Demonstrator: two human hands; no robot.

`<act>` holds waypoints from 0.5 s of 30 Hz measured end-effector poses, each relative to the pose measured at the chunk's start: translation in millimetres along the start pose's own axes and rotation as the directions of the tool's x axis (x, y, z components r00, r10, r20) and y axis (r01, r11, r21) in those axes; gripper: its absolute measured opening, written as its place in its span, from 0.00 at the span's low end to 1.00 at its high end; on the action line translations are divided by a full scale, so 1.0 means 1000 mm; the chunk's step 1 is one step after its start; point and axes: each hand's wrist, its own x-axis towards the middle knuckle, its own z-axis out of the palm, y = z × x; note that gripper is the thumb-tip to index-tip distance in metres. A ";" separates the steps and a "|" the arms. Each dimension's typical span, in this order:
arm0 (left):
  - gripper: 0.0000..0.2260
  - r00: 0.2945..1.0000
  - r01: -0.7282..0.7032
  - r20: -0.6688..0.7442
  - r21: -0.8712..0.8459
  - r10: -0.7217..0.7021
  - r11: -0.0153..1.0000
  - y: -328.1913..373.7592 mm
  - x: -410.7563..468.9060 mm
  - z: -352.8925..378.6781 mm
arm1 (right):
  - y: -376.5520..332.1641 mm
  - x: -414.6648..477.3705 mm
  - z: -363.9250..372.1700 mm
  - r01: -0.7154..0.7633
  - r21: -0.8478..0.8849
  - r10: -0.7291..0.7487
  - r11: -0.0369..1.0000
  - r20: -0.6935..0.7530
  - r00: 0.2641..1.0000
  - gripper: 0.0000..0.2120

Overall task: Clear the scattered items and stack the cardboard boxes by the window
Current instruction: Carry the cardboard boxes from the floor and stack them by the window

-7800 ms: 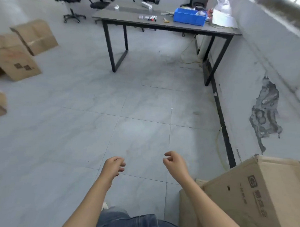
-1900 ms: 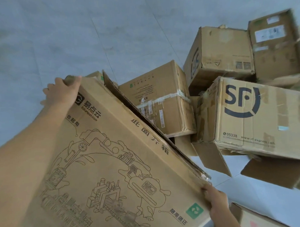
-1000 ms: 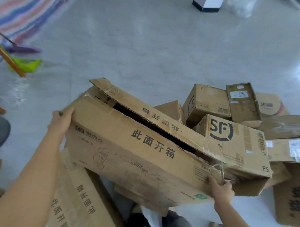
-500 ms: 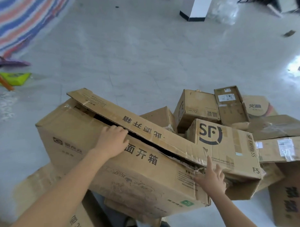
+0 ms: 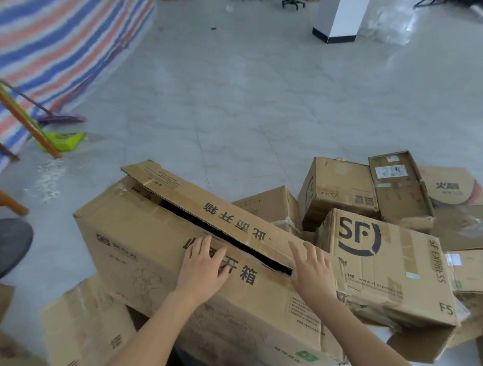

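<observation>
Head view, SF box (image 5: 388,265) beside carton (image 5: 144,241), dustpan (image 5: 65,140)

light: bright, diffuse | glare: floor (image 5: 399,26) upper right | blur: soft toward edges | distortion: wide-angle bowing

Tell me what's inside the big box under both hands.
Only a dark slit shows beneath the big box's lifted flap; the cardboard hides whatever is inside.
</observation>
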 end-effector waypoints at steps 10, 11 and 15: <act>0.24 0.997 0.025 0.066 0.052 -0.029 0.998 0.000 0.019 -0.012 | -0.011 0.021 -0.019 -0.012 0.007 0.013 1.000 -0.083 0.996 0.25; 0.24 0.996 0.022 0.088 0.074 -0.029 0.997 0.001 0.022 -0.015 | -0.011 0.025 -0.024 -0.005 -0.025 0.003 1.000 -0.089 0.996 0.26; 0.21 0.987 -0.023 0.158 0.153 -0.001 0.988 0.004 0.031 -0.029 | -0.015 0.034 -0.031 0.060 -0.183 -0.070 0.981 -0.049 0.996 0.23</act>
